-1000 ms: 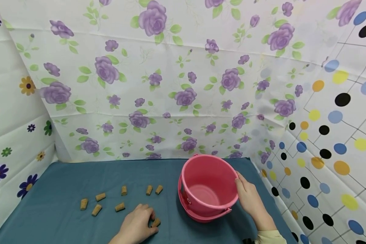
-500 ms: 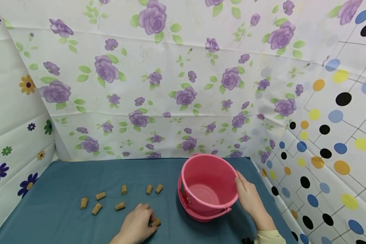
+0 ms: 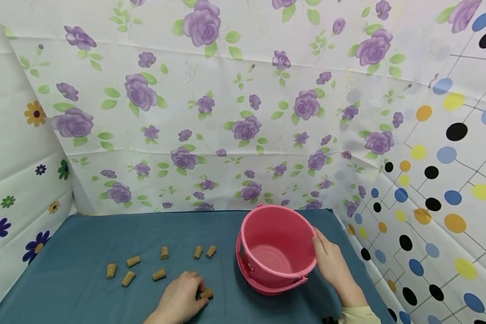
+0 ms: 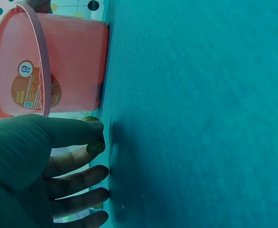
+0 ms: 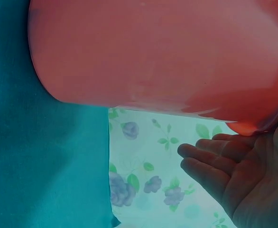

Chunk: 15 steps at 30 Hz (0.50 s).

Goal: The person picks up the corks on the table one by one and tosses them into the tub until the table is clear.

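Observation:
A brown cork [image 3: 206,294] lies low over the blue cloth at the fingertips of my left hand [image 3: 178,297]. In the left wrist view, the thumb and index finger pinch this cork [image 4: 95,147], partly covering it, while the other fingers stay loosely extended. To the right, a pink bucket [image 3: 273,247] stands with its mouth towards me, its inside bare and its handle hanging down around the front. My right hand [image 3: 334,265] holds the bucket's right rim, thumb at the edge. In the right wrist view, the other fingers [image 5: 210,173] extend beside the outer wall.
Several more corks lie scattered on the blue cloth [image 3: 85,243], among them a far-left cork [image 3: 111,271], a middle cork [image 3: 159,274] and a cork near the bucket [image 3: 211,251]. A flowered sheet [image 3: 227,189] hangs behind; a dotted sheet [image 3: 413,225] borders the right.
Between my left fingertips the cork has turned slightly, lying flatter now, and the thumb has shifted a little. The right hand and the bucket stay in place.

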Available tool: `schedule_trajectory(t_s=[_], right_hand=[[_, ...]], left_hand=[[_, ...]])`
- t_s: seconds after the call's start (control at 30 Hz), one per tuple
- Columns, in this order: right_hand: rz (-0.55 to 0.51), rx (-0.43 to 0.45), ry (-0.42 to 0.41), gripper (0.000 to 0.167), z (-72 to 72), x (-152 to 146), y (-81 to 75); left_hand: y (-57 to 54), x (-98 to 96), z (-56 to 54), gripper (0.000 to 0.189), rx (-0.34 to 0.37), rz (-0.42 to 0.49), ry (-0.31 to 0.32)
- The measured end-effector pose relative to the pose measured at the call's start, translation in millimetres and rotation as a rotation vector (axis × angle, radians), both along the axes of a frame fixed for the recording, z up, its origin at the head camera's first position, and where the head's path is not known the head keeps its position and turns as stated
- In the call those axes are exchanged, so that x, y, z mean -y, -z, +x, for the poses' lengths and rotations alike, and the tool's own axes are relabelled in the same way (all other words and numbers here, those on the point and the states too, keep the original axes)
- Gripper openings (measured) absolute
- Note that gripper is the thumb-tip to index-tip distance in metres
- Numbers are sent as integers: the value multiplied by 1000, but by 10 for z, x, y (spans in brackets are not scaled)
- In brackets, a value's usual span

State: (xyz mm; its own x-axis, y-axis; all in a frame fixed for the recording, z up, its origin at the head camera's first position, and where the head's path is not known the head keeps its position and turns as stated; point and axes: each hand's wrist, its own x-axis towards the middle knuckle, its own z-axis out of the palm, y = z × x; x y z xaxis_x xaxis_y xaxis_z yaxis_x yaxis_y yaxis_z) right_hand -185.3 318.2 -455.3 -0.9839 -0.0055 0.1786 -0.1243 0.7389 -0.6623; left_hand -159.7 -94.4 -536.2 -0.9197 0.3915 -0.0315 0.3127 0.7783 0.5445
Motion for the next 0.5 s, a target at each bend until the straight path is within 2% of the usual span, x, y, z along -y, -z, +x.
schedule_trajectory(t_s=[0.17, 0.3, 0.5], right_hand=[[5, -4, -3, 60, -7, 7, 9], [3, 3, -4, 60, -5, 7, 3], [7, -1, -11, 60, 12, 6, -17]], left_hand=[[-5, -5, -11, 22, 12, 20, -18], [-10, -4, -16, 19, -21, 41, -34], [-31, 6, -36, 15, -44, 24, -54]])
